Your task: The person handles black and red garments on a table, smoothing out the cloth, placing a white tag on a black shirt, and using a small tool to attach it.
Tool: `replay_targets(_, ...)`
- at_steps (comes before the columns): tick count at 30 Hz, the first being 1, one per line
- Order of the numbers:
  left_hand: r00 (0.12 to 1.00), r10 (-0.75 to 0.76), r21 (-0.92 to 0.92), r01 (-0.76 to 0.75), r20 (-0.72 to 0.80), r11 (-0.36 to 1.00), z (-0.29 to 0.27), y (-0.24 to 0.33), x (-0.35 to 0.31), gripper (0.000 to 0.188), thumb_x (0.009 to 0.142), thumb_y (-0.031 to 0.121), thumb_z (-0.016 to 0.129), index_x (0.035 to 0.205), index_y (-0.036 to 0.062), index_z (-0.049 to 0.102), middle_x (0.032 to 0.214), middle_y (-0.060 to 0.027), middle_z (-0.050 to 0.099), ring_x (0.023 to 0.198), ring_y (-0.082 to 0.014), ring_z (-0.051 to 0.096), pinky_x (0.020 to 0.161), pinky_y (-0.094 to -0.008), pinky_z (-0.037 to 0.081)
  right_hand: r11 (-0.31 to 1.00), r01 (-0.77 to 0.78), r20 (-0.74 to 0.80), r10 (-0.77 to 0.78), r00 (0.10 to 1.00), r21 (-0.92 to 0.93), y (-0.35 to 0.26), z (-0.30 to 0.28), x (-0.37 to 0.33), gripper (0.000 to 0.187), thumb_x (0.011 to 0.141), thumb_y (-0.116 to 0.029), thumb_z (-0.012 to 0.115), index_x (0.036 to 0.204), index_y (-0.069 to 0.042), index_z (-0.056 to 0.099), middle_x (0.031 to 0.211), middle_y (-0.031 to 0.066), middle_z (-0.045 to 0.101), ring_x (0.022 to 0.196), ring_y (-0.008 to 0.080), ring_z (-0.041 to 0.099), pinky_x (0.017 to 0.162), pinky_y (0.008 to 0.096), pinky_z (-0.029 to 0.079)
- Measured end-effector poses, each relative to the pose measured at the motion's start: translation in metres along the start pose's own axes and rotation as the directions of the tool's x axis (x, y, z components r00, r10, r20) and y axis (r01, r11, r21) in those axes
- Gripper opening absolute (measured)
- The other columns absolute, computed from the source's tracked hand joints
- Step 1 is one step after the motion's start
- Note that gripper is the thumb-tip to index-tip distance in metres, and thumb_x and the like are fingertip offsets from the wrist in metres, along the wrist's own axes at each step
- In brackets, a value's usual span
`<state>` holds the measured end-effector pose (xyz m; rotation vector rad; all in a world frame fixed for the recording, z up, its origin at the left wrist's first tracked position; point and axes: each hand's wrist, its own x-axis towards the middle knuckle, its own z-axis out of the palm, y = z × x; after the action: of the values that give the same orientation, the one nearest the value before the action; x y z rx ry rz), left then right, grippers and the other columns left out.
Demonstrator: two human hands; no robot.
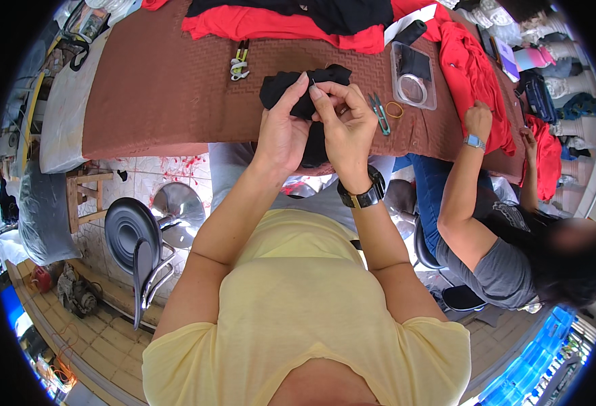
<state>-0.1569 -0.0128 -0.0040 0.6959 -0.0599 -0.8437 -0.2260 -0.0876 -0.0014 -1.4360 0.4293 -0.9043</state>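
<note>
Above the near edge of the brown-covered table, a bunched piece of black cloth (279, 88) is gripped in my left hand (285, 132), thumb on top. My right hand (346, 125), with a dark watch on its wrist, pinches thumb and forefinger together at the cloth. A thin needle-like sliver shows at those fingertips; most of it is hidden. Part of the black cloth hangs below, between my wrists. Just right of my right hand lie green-handled thread snips (379, 114) and a yellow rubber band (394, 109).
A clear plastic box (430, 84) holds something black and a white ring. Yellow-and-black snips (239, 61) lie farther left. Red and black garments (277, 26) cover the far side. At right a co-worker (508, 243) handles red cloth (470, 81). A black stool (132, 233) stands at left.
</note>
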Motion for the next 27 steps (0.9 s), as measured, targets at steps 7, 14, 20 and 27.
replay_targets(7,1.000,0.027,0.034,-0.027,0.005,0.999,-0.0021,-0.0016,0.0011,0.025,0.100,0.033,0.065,0.108,0.0087,0.069,0.102,-0.0020,0.069,0.095,-0.0108,0.062,0.079,-0.0280,0.042,0.999,-0.043,-0.004,0.043,0.999,0.025,0.0006,-0.0002,-0.0003,0.013,0.091,-0.002,0.075,0.103,0.004,0.074,0.086,0.0014,0.057,0.067,0.0065,0.058,0.059,0.0207,0.049)
replay_targets(14,0.998,0.065,0.034,-0.065,-0.007,0.997,-0.0029,-0.0045,0.0014,0.024,0.101,0.031,0.064,0.107,0.0084,0.069,0.101,-0.0028,0.069,0.092,-0.0107,0.063,0.075,-0.0266,0.043,0.997,-0.056,-0.009,0.056,0.998,0.054,0.0025,0.0016,-0.0005,0.013,0.091,-0.002,0.075,0.103,0.004,0.074,0.087,0.0014,0.059,0.067,0.0065,0.058,0.059,0.0206,0.049)
replay_targets(20,0.998,0.068,0.055,-0.068,0.004,0.996,-0.0052,-0.0033,0.0019,0.023,0.101,0.031,0.064,0.106,0.0084,0.069,0.101,-0.0023,0.069,0.092,-0.0101,0.062,0.075,-0.0266,0.042,0.993,-0.096,-0.008,0.097,0.995,0.069,0.0010,0.0035,0.0010,0.013,0.091,-0.003,0.075,0.102,0.004,0.074,0.086,0.0013,0.061,0.067,0.0064,0.058,0.059,0.0208,0.049)
replay_targets(27,0.996,0.086,0.052,-0.086,0.008,0.995,-0.0061,-0.0027,0.0013,0.023,0.101,0.030,0.064,0.106,0.0087,0.069,0.101,-0.0015,0.069,0.094,-0.0096,0.061,0.077,-0.0278,0.041,0.994,-0.084,0.003,0.084,0.996,0.069,0.0020,0.0029,0.0007,0.012,0.091,-0.002,0.075,0.101,0.003,0.075,0.085,0.0016,0.061,0.067,0.0067,0.058,0.059,0.0210,0.048)
